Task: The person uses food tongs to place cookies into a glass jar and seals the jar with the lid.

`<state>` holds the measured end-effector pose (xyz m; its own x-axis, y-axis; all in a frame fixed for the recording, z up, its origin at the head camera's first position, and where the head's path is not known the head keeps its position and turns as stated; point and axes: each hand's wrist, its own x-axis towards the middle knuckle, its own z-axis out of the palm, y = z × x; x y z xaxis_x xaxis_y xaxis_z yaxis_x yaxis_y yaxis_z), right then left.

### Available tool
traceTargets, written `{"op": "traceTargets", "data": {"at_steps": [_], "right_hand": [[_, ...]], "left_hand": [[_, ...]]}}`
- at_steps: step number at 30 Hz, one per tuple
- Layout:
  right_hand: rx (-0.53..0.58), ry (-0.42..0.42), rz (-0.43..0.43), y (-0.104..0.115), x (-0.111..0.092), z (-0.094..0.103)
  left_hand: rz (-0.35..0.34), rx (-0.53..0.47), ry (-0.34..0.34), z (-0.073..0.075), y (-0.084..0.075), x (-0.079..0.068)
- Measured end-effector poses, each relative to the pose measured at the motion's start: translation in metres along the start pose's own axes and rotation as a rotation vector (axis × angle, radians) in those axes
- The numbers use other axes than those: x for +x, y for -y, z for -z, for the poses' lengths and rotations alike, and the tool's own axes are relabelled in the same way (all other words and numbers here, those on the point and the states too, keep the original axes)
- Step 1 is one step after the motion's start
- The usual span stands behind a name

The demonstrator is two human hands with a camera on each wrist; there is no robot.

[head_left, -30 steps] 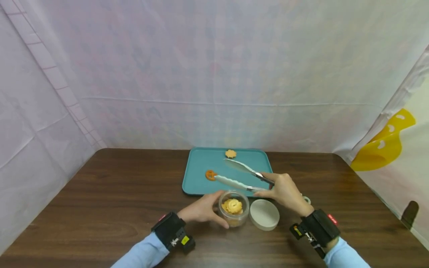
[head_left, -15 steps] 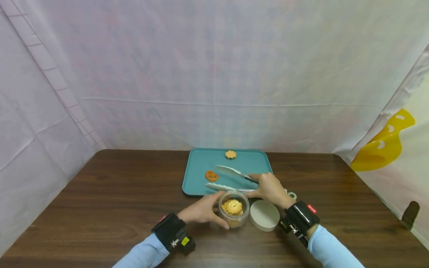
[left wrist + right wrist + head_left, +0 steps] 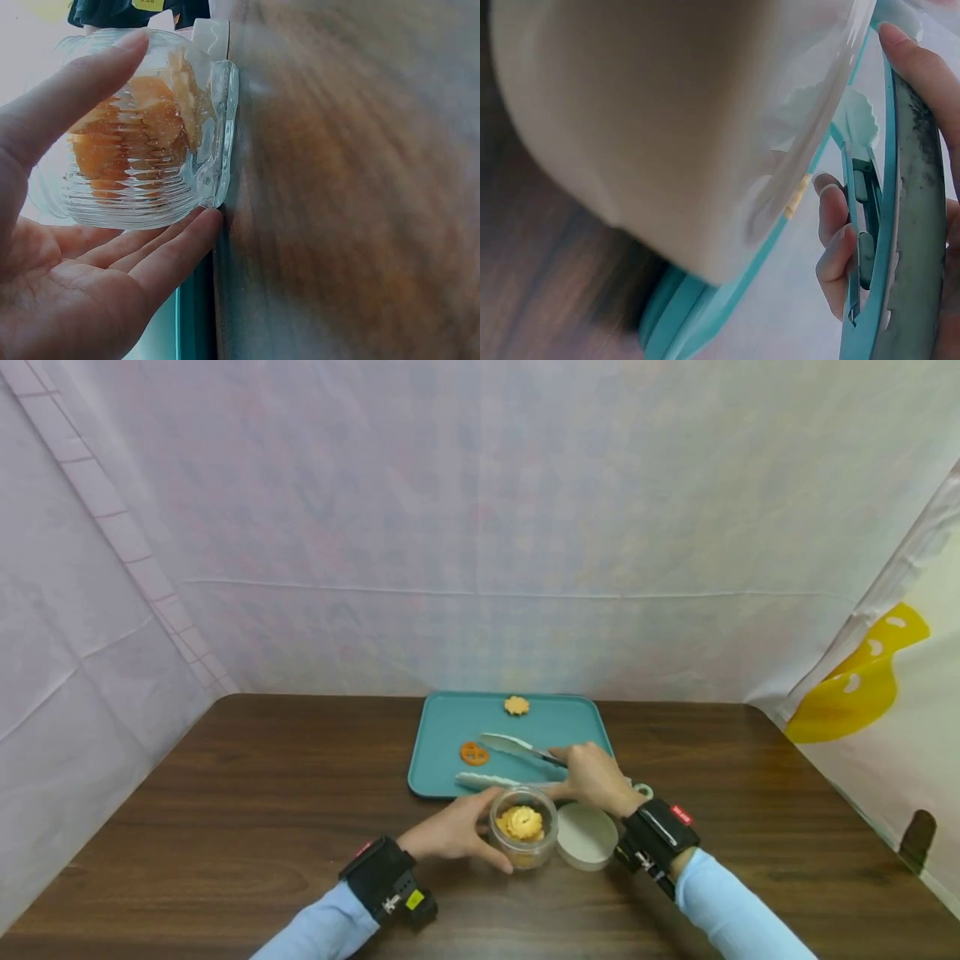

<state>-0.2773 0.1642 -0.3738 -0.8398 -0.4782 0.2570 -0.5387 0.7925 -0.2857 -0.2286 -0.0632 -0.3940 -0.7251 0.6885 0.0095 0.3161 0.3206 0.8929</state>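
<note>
In two hands (image 3: 450,827) (image 3: 597,779), one jar (image 3: 527,858), tongs (image 3: 517,746) (one pair)

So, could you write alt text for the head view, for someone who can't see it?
A person's left hand holds a clear jar of yellow biscuits while the right hand grips spread tongs over a teal tray bearing a pretzel and a flower-shaped biscuit. Beside the jar, on a dark wooden table, is a round white lid or dish.

Glossy ribbed glass-looking jar (image 3: 139,199), metal tongs (image 3: 517,746), smooth plastic-looking tray (image 3: 555,720), wood-grained tabletop (image 3: 300,793), creased cloth backdrop (image 3: 480,518)
</note>
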Motion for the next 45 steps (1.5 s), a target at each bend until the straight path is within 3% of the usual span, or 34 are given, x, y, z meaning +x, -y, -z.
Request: {"op": "traceTargets", "data": {"at_steps": [24,38,45], "right_hand": [[-0.011,-0.015,0.046,0.003,0.015,0.007],[-0.026,-0.015,0.004,0.006,0.012,0.004],[-0.015,-0.030,0.027,0.004,0.007,0.003]], "left_hand": [[0.000,0.005,-0.001,0.002,-0.003,0.002],[0.002,0.011,-0.006,0.000,0.000,0.002],[0.001,0.020,-0.009,-0.001,-0.001,0.000]]}}
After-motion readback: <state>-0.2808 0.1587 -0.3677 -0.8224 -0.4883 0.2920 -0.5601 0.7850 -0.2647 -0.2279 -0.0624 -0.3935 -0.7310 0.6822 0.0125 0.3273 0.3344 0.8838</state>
